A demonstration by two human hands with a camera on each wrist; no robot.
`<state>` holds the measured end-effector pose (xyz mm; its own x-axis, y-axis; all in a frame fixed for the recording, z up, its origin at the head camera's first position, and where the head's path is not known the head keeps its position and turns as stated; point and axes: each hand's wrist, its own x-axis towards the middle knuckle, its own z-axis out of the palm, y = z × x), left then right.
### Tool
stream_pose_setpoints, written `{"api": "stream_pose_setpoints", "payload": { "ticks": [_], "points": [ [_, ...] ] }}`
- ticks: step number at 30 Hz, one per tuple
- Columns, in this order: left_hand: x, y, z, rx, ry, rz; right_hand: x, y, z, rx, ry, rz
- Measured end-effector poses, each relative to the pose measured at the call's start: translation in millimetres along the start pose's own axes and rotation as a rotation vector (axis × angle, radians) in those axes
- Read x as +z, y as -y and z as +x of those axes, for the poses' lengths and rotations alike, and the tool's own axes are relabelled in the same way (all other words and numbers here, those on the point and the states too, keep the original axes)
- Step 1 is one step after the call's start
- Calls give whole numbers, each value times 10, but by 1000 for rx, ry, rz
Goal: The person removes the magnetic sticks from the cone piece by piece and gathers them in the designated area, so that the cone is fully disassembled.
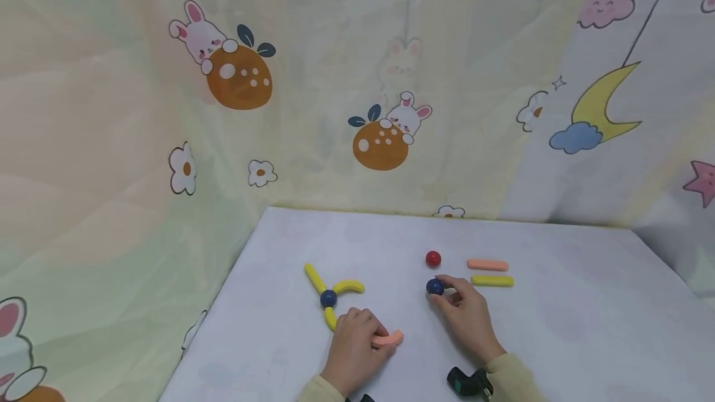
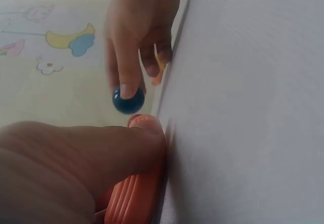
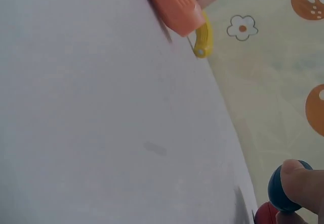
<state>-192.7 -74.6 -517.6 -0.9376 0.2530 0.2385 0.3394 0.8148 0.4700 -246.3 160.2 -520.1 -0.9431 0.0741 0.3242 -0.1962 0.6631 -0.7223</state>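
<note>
Fingertips of the right hand (image 1: 466,312) pinch a dark blue glossy ball (image 1: 435,286) that sits on the white tabletop (image 1: 558,340), thumb on one side and forefinger on the other, so the ball cannot roll away; the left wrist view shows a fingertip pressed on its top. Just beyond it lie a small red ball (image 1: 432,259) and, to the right, a straight peach-orange ribbed stick (image 1: 488,264) with a straight yellow stick (image 1: 492,280) parallel below it, like spare parts set within reach. The left hand (image 1: 353,352) is closed over a curved peach-orange ribbed piece (image 1: 389,339), its fingers curled over one end and pressing it flat on the table, its free end poking out to the right. Just left of that hand, three yellow curved sticks (image 1: 349,287) fan out from a second dark blue ball (image 1: 328,298), apparently joined at it; the lowest stick runs under the knuckles.
</note>
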Motion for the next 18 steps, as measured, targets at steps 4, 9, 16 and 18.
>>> {"api": "stream_pose_setpoints", "payload": {
  "ticks": [4, 9, 16, 18],
  "points": [
    [-25, 2, 2, -9, 18, -9, 91, 62, 155, -25, 20, -25],
    [-54, 25, -9, -18, 34, -25, 247, 146, 332, -13, 17, -56],
    [-26, 26, -1, 6, 12, 6, 428, 286, 510, -59, -16, -113],
    [-4, 17, 1, 22, 6, 1, 512, 374, 590, -87, 23, -130]
  ]
}}
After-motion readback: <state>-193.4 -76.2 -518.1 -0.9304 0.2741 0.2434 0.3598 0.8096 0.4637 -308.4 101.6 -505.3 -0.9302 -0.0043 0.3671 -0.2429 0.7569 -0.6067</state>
